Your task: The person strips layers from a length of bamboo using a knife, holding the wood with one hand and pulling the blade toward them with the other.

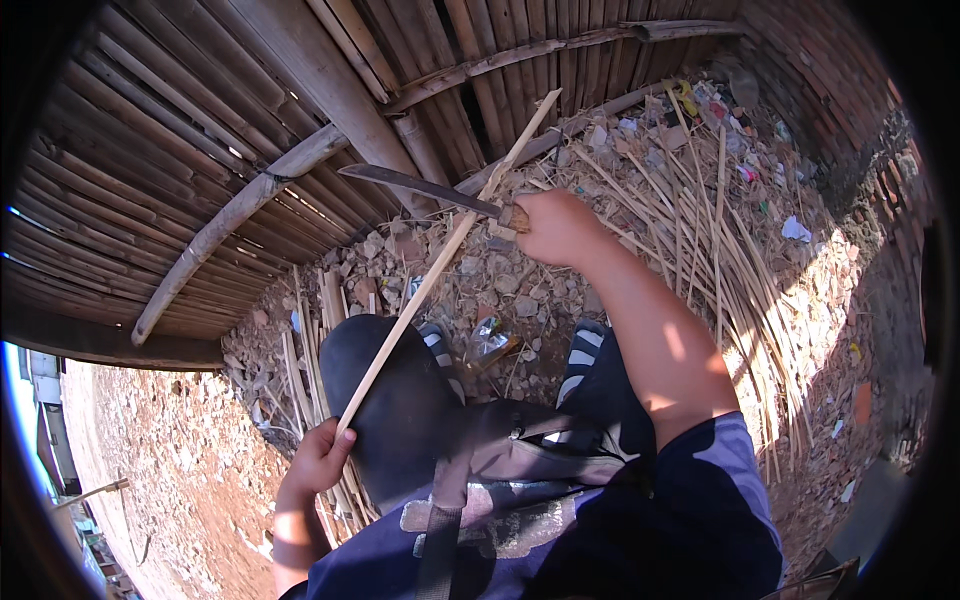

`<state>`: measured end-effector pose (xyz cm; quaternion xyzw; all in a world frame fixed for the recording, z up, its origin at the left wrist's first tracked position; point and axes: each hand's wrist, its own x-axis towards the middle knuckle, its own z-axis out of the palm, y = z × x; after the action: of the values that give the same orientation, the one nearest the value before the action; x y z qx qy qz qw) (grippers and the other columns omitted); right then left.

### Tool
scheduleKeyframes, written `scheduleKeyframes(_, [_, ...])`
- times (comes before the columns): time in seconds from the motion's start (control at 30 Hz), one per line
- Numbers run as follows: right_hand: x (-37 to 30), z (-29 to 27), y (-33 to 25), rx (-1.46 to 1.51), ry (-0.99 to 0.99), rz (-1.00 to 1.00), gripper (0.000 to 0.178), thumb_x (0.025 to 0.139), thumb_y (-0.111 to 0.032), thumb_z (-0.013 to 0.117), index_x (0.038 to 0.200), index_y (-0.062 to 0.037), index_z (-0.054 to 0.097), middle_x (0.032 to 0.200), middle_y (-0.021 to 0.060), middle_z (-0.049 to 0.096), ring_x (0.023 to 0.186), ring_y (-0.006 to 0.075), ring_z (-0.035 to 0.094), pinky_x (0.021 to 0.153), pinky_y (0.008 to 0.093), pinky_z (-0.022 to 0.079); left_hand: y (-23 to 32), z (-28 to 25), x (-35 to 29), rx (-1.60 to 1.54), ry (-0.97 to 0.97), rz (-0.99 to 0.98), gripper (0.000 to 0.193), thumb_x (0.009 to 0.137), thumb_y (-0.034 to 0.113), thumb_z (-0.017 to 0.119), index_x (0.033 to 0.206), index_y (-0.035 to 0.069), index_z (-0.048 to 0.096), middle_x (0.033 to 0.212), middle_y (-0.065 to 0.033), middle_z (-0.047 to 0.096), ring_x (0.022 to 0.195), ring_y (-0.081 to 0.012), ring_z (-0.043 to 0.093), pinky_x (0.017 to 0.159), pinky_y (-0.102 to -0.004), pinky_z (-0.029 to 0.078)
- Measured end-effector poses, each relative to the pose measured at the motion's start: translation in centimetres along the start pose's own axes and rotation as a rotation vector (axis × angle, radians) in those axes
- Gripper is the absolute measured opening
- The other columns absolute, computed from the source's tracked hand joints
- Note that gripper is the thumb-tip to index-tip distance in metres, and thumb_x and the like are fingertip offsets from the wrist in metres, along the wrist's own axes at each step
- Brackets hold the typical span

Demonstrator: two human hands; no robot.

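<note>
My left hand [318, 458] is closed round the lower end of a long pale bamboo strip [420, 291], which slants up and away to the right across my knee. In my right hand [556, 228] is the wooden handle of a long knife [425, 186] with a dark, slightly curved blade. The blade points left and crosses the strip at its upper part, where the strip's surface looks rough and bent. Whether the edge is cutting into the strip or only resting against it, I cannot tell.
Many split bamboo strips [735, 290] lie in a pile at the right, with more [292, 370] beside my left leg. A bamboo-slat wall [200, 190] with a thick post [330, 90] rises ahead. Rubble, litter and a clear plastic bag [490, 343] cover the ground near my sandals.
</note>
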<state>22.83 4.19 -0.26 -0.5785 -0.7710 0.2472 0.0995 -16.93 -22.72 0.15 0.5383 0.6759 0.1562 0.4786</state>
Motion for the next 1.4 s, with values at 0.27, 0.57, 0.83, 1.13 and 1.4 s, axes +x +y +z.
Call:
scheduleKeyframes(0.27, [-2.3,-1.4,-2.5,-0.187,-0.059,-0.284,0.022,0.074,-0.018,0.065,0.092,-0.0058,0.067,0.085,0.0205,0.068,0.087,0.0409,0.067,0.076,0.0509,0.053,-2.5,-0.7,0.2,-0.229,-0.075,-0.065,0.045,0.103,0.048,0.057,0.085,0.007,0.057,0.067,0.0076,0.048,0.062,-0.0041,0.041,0.056,-0.0237,0.035])
scheduleKeyframes(0.57, [-0.4,-0.5,0.1,-0.004,0.123,-0.069,0.030,0.073,-0.023,0.070,0.099,-0.0074,0.069,0.090,0.0197,0.070,0.090,0.0402,0.068,0.080,0.0479,0.055,-1.0,-0.6,0.1,-0.082,-0.050,0.016,0.040,0.100,0.042,0.064,0.092,0.003,0.062,0.071,0.0063,0.053,0.067,-0.0055,0.046,0.059,-0.0244,0.039])
scheduleKeyframes(0.83, [0.1,-0.7,1.1,0.046,-0.027,0.033,0.034,0.077,-0.023,0.069,0.108,-0.0078,0.070,0.103,0.0184,0.072,0.097,0.0391,0.069,0.085,0.0482,0.055,0.6,-0.2,-0.1,-0.164,-0.105,-0.119,0.029,0.093,0.019,0.077,0.110,-0.002,0.066,0.090,0.0012,0.067,0.084,-0.0080,0.056,0.077,-0.0267,0.049])
scheduleKeyframes(1.13, [0.3,-2.1,4.1,0.180,0.182,0.206,0.035,0.077,-0.028,0.073,0.104,-0.0061,0.070,0.103,0.0208,0.071,0.100,0.0392,0.068,0.086,0.0471,0.054,1.0,-0.6,0.7,-0.018,-0.069,-0.139,0.030,0.100,0.030,0.067,0.093,0.001,0.065,0.075,0.0045,0.058,0.073,-0.0082,0.049,0.066,-0.0280,0.044])
scheduleKeyframes(1.4, [0.2,-0.4,0.0,-0.033,-0.044,-0.136,0.029,0.075,-0.021,0.071,0.099,-0.0056,0.069,0.096,0.0195,0.072,0.091,0.0389,0.069,0.081,0.0472,0.054,-0.4,-1.5,0.5,-0.187,-0.127,-0.277,0.030,0.104,0.032,0.061,0.085,0.008,0.062,0.064,0.0096,0.047,0.058,-0.0036,0.040,0.053,-0.0238,0.033])
